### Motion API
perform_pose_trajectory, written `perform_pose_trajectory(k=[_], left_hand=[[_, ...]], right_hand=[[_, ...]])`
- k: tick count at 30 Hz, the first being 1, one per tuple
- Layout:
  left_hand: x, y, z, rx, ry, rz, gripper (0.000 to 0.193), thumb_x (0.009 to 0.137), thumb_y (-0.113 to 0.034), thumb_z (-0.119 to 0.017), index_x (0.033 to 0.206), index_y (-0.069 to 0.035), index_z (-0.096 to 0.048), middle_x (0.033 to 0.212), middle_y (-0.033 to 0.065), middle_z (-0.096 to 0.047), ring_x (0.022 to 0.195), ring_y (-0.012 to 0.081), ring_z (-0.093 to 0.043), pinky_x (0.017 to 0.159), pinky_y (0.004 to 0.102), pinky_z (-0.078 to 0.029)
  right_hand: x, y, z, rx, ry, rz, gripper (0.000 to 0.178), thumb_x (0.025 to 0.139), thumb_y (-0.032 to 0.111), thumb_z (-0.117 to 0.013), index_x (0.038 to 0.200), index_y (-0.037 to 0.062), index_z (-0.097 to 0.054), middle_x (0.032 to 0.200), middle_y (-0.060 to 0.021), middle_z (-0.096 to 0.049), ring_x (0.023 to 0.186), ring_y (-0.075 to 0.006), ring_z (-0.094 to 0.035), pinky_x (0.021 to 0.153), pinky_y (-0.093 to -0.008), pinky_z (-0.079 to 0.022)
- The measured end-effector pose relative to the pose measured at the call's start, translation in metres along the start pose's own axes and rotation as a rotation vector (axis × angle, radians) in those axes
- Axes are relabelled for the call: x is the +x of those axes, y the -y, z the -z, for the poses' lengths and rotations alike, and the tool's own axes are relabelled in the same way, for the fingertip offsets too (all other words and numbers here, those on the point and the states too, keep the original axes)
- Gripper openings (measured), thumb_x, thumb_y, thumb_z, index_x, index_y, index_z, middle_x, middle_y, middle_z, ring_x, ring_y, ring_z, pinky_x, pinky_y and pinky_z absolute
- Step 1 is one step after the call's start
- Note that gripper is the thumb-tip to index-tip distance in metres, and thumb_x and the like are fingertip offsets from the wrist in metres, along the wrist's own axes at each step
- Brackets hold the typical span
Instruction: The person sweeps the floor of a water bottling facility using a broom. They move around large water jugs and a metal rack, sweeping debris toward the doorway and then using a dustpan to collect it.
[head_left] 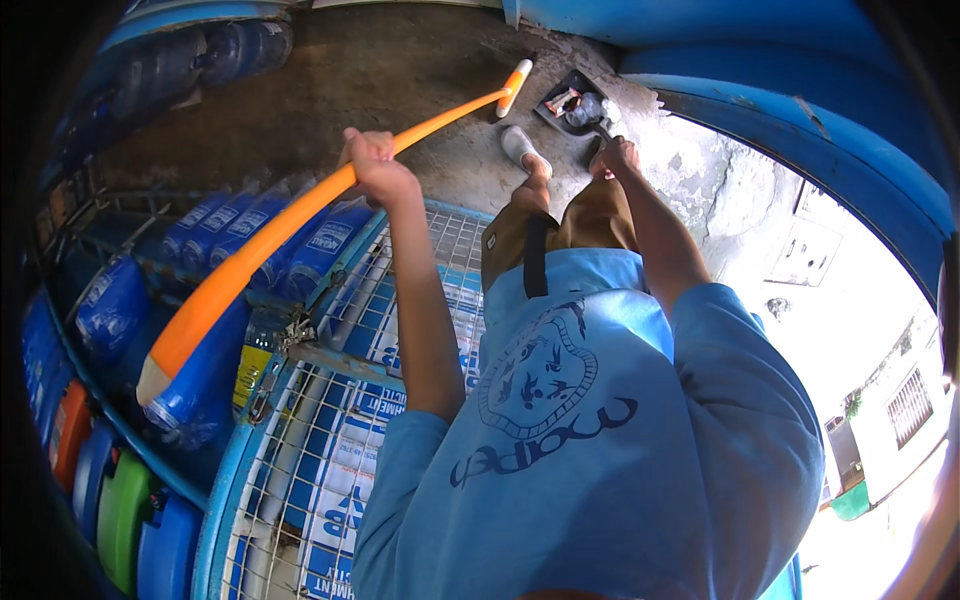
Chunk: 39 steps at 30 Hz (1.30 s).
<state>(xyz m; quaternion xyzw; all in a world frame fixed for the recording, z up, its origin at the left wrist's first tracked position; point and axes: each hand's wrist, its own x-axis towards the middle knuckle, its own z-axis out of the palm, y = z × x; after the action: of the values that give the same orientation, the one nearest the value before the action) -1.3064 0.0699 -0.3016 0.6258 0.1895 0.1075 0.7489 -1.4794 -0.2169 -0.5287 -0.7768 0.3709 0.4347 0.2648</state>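
Note:
My left hand (378, 168) is closed around the orange pole of a long-handled push broom (250, 255). The pole's pale-tipped end comes near me at the lower left, and its narrow orange-and-white head (515, 88) rests on the floor ahead. Its bristles cannot be made out. In my right hand (618, 156) is the handle of a dark dustpan (553, 104), low by the floor right of the broom head. Crumpled clear plastic (588, 110) and a red-and-white wrapper (563, 102) lie in the pan.
On the left stands a blue metal wire-mesh rack (430, 235) beside blue wrapped bottles (325, 240). Coloured containers (125, 510) line the lower left, and large water jugs (240, 50) lie at the far left. My grey shoe (518, 147) is on the stained concrete floor (400, 75). Blue panels (760, 80) bound the right.

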Motion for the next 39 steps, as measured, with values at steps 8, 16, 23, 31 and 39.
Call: perform_pose_trajectory(k=[8, 16, 23, 31, 39], left_hand=[[-0.024, 0.021, -0.052, -0.064, 0.148, 0.046, 0.045, 0.089, -0.014, -0.052, 0.050, -0.013, -0.030, 0.046, -0.0021, -0.031, 0.043, 0.0074, -0.024, 0.045, 0.0240, -0.023], [-0.021, 0.005, -0.075, 0.038, 0.387, 0.023, 0.047, 0.089, -0.018, -0.055, 0.051, -0.014, -0.027, 0.049, -0.0022, -0.029, 0.045, 0.0064, -0.026, 0.045, 0.0237, -0.020], [-0.040, 0.010, -0.093, 0.049, 0.359, -0.010, 0.047, 0.091, -0.018, -0.053, 0.053, -0.015, -0.024, 0.047, -0.0034, -0.027, 0.044, 0.0079, -0.024, 0.047, 0.0259, -0.022], [-0.054, 0.008, -0.098, -0.051, 0.330, 0.028, 0.046, 0.089, -0.018, -0.056, 0.053, -0.014, -0.029, 0.049, -0.0039, -0.027, 0.045, 0.0088, -0.026, 0.047, 0.0261, -0.023], [-0.038, 0.007, -0.088, 0.026, 0.221, 0.000, 0.044, 0.089, -0.017, -0.054, 0.052, -0.015, -0.030, 0.049, -0.0023, -0.033, 0.043, 0.0091, -0.031, 0.046, 0.0260, -0.026]], right_hand=[[0.045, -0.022, -0.002, 0.348, 0.092, -0.158, 0.024, 0.082, 0.018, -0.054, 0.084, 0.0003, -0.069, 0.076, -0.0149, -0.070, 0.071, -0.0229, -0.070, 0.061, -0.0340, -0.057], [0.073, -0.111, 0.010, 0.268, 0.208, 0.140, 0.028, 0.078, 0.025, -0.065, 0.083, -0.0020, -0.069, 0.079, -0.0176, -0.069, 0.062, -0.0215, -0.068, 0.052, -0.0310, -0.054], [0.067, -0.135, 0.043, 0.515, 0.213, 0.243, 0.038, 0.086, 0.025, -0.064, 0.116, 0.0035, -0.055, 0.089, -0.0127, -0.067, 0.072, -0.0205, -0.068, 0.056, -0.0330, -0.056], [0.009, -0.078, 0.143, 0.724, 0.135, 0.443, 0.035, 0.091, 0.017, -0.057, 0.120, -0.0012, -0.054, 0.100, -0.0119, -0.064, 0.076, -0.0188, -0.069, 0.059, -0.0277, -0.054], [-0.040, -0.087, 0.174, 0.733, 0.051, 0.670, 0.034, 0.093, 0.013, -0.049, 0.123, -0.0011, -0.053, 0.103, -0.0136, -0.063, 0.083, -0.0186, -0.067, 0.070, -0.0287, -0.053]])
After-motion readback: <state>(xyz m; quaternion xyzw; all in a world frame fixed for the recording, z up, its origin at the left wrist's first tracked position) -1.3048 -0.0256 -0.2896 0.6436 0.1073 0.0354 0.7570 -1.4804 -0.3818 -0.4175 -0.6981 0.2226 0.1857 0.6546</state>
